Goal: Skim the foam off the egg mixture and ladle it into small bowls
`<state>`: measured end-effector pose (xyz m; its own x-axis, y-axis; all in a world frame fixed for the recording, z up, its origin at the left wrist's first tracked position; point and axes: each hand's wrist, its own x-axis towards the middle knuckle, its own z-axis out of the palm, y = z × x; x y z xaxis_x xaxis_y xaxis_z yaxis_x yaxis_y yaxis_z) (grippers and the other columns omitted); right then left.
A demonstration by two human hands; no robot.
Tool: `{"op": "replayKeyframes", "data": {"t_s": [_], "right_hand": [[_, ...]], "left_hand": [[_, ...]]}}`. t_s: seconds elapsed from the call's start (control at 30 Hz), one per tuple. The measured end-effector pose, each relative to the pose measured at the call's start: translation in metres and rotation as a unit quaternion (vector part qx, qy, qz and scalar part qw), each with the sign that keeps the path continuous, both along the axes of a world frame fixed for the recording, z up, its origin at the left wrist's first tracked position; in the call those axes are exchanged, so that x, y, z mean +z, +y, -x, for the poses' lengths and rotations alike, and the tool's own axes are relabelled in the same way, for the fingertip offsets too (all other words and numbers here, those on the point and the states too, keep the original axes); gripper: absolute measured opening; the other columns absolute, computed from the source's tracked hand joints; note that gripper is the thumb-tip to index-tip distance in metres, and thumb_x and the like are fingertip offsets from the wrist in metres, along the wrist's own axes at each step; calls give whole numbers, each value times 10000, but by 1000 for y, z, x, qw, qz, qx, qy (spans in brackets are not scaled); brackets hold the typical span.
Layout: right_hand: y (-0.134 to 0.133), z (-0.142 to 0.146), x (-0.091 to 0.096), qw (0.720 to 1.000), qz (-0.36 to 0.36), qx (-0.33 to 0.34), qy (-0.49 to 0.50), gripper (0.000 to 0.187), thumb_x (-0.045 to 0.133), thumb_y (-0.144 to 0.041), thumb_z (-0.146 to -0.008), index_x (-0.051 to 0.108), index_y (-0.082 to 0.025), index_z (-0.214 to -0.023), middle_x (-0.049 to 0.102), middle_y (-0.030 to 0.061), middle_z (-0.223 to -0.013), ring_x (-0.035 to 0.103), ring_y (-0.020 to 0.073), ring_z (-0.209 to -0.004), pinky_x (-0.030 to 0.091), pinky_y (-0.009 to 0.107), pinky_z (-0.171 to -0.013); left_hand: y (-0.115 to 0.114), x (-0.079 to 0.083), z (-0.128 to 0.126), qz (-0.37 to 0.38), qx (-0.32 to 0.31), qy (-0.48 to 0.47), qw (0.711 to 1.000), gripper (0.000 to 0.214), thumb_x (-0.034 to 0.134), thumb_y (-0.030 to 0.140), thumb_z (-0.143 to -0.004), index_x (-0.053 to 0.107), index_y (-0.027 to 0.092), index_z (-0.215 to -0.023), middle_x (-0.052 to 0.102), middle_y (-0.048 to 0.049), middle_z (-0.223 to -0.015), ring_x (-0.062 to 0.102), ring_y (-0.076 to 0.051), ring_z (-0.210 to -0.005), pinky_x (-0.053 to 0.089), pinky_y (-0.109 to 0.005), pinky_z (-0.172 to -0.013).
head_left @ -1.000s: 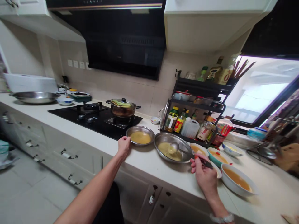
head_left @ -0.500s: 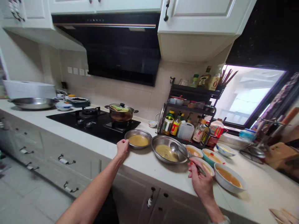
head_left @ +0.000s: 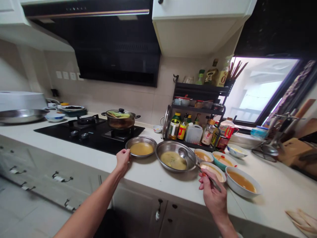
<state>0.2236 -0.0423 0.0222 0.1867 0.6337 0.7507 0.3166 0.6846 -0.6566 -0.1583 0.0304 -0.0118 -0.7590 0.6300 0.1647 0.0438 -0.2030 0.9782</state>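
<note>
My left hand (head_left: 123, 159) is closed on the near left rim of a shallow metal bowl (head_left: 127, 144) of yellowish liquid, which stands on the counter beside the stove. In my right hand (head_left: 213, 190) is the handle of a metal ladle (head_left: 183, 152). The ladle's head hangs at the right inner side of a larger metal bowl (head_left: 164, 167), which holds pale yellow liquid with green bits. Just beyond my right fingers stands a white bowl (head_left: 224, 178) of light orange liquid, partly hidden by the hand.
More bowls of orange liquid, among them a large white bowl (head_left: 257, 193) and a green bowl (head_left: 218, 164), stand at right. Behind are a bottle rack (head_left: 198, 112) and a utensil stand (head_left: 264, 158). A lidded pot (head_left: 121, 123) sits on the black stove (head_left: 56, 134).
The view has shifted, so most things appear a little farther left. Both hands keep their holds, and the ladle's head stays over the larger bowl.
</note>
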Motion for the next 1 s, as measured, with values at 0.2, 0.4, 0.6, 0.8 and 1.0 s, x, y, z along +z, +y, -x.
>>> {"op": "replayKeyframes", "data": {"t_s": [0.2, 0.4, 0.6, 0.8, 1.0], "right_hand": [[-8, 7, -1, 1000, -1, 4, -1, 189, 552, -271, -901, 658, -191, -1035, 654, 41, -822, 554, 101, -498, 536, 234, -436], [0, 12, 7, 1000, -22, 10, -13, 178, 555, -266, -901, 666, -194, -1019, 644, 37, -793, 554, 108, -504, 540, 242, -440], [12, 19, 6, 999, -25, 23, -13, 195, 564, -243, -902, 667, -190, -1059, 662, 55, -842, 584, 115, -540, 536, 238, -455], [32, 42, 18, 998, -7, 49, -27, 185, 586, -225, -890, 681, -203, -1047, 674, 52, -830, 587, 113, -514, 539, 241, -473], [60, 87, 38, 989, 11, 146, -22, 205, 576, -194, -893, 678, -215, -1069, 694, 86, -907, 626, 131, -564, 531, 224, -416]], "left_hand": [[-1, 0, -2, 3, -2, 7, 1000, 209, 532, 295, -616, 382, 230, -486, 370, 77, -391, 377, -88, -381, 288, -205, -387], [-5, 5, -6, 2, -6, 0, 1000, 216, 538, 305, -621, 387, 228, -486, 370, 79, -385, 368, -87, -378, 283, -206, -385], [-7, 6, -7, 16, -18, -10, 1000, 239, 552, 328, -642, 391, 225, -499, 393, 78, -382, 367, -86, -380, 283, -204, -394], [-12, 8, -8, 33, -31, -17, 999, 302, 560, 393, -698, 391, 226, -511, 395, 74, -388, 362, -89, -396, 270, -208, -406], [-14, 7, -9, 72, -32, -23, 997, 352, 551, 439, -740, 379, 225, -521, 393, 73, -401, 347, -91, -427, 278, -216, -433]]}}
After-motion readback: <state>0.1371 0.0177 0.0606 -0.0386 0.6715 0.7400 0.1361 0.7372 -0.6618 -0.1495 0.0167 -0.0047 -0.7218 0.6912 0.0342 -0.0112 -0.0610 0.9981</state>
